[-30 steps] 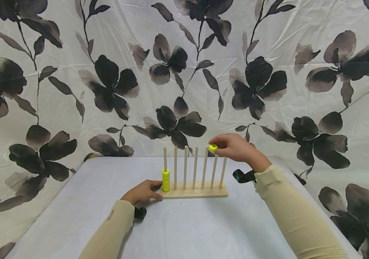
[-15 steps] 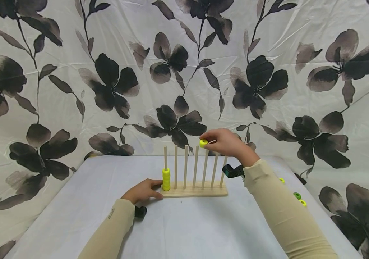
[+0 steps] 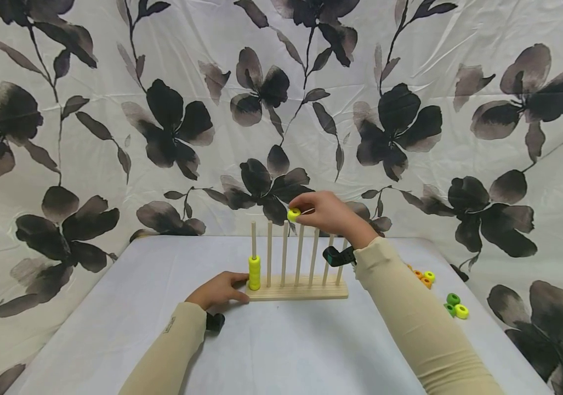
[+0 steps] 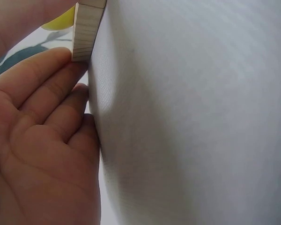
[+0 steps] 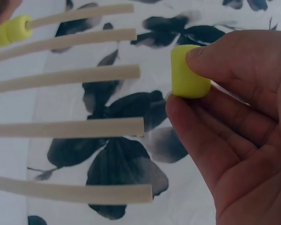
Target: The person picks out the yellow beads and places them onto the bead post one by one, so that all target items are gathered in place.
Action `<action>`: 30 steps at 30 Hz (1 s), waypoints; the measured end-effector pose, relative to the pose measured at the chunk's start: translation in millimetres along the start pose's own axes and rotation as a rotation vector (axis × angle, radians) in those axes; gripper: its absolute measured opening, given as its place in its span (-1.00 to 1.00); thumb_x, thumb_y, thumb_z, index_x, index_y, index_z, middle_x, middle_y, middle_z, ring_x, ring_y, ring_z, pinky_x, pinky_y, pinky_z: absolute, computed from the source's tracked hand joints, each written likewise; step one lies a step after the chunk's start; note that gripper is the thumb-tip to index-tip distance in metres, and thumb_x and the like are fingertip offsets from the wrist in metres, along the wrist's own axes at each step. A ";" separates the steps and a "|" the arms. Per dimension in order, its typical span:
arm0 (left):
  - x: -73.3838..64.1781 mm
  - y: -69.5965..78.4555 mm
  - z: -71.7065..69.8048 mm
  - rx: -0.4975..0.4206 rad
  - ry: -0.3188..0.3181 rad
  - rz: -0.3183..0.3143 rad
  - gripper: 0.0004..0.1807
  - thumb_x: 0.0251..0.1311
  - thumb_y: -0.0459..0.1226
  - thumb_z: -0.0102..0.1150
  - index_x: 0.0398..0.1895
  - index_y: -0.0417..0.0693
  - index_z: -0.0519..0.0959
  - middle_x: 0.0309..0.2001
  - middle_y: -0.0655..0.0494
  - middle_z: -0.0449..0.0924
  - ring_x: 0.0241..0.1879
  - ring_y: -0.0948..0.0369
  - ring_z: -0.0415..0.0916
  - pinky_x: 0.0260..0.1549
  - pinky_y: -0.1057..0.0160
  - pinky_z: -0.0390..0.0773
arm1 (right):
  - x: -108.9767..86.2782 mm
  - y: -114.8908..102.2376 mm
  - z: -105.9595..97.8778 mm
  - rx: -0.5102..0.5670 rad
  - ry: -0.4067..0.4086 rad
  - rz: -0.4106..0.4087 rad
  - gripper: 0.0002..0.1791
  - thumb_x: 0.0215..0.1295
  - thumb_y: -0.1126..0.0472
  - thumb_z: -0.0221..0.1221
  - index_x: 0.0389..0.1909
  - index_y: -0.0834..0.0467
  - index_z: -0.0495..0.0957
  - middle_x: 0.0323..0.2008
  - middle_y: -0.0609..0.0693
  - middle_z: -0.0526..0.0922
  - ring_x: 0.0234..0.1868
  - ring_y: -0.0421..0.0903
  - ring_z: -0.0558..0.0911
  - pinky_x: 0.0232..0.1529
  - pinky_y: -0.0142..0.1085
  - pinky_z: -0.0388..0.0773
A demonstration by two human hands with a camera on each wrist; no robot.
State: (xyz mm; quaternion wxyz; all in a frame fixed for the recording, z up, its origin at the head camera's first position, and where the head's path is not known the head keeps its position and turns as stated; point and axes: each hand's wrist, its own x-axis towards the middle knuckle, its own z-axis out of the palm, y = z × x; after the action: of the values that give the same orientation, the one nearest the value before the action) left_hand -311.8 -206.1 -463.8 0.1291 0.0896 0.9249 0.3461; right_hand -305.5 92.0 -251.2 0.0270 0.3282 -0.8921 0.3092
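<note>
A wooden peg rack [image 3: 298, 294] with several upright rods stands on the table. Its leftmost rod carries a stack of yellow beads [image 3: 254, 273]. My left hand [image 3: 218, 291] holds the left end of the base between thumb and fingers; in the left wrist view its fingertips touch the wood's end [image 4: 88, 35]. Above the rods, my right hand [image 3: 328, 213] pinches one yellow bead [image 3: 293, 214] between thumb and fingers. In the right wrist view this bead [image 5: 189, 77] is apart from the rod tips, its hole turned out of sight.
On the table's right side lie loose beads: orange ones [image 3: 426, 282], green ones [image 3: 453, 299] and yellow ones [image 3: 461, 311], partly behind the right sleeve [image 3: 409, 307]. A floral cloth [image 3: 330, 164] hangs behind the white table [image 3: 281, 351].
My right hand has moved left and slightly up above the rods with the yellow bead. Loose beads at the right have come into view from behind the sleeve. The left hand stays in place.
</note>
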 end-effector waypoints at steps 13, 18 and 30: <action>-3.8 2.4 -2.0 -0.013 0.004 0.004 -0.18 -0.11 -0.08 0.51 0.32 -0.01 0.45 0.35 0.00 0.41 0.42 -0.07 0.21 0.39 -0.18 0.17 | 23.0 -12.6 16.6 0.019 -0.024 -0.015 -0.64 0.27 0.22 0.22 0.09 0.13 0.60 -0.04 0.01 0.68 -0.02 -0.10 0.66 -0.06 -0.25 0.64; -2.6 0.6 -1.8 -0.005 0.003 0.011 -0.18 -0.11 -0.08 0.51 0.32 0.00 0.44 0.35 0.00 0.41 0.41 -0.06 0.22 0.38 -0.17 0.18 | 31.1 -14.6 24.4 0.030 -0.021 -0.017 -0.64 0.26 0.20 0.25 0.08 0.10 0.60 -0.05 -0.01 0.69 -0.02 -0.12 0.65 -0.08 -0.27 0.63; -3.3 0.0 -2.4 -0.013 -0.012 0.016 -0.16 -0.08 -0.06 0.49 0.35 0.01 0.41 0.37 0.00 0.38 0.43 -0.06 0.19 0.40 -0.18 0.15 | 45.6 -21.0 41.7 0.051 -0.018 0.002 -0.65 0.28 0.21 0.24 0.10 0.08 0.61 -0.01 -0.02 0.70 0.00 -0.15 0.66 0.00 -0.27 0.62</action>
State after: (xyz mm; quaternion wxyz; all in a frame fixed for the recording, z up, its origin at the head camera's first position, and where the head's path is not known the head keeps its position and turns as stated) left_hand -309.4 -208.4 -461.4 0.1324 0.0982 0.9211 0.3527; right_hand -322.0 29.8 -262.3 0.0102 0.3307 -0.8846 0.3288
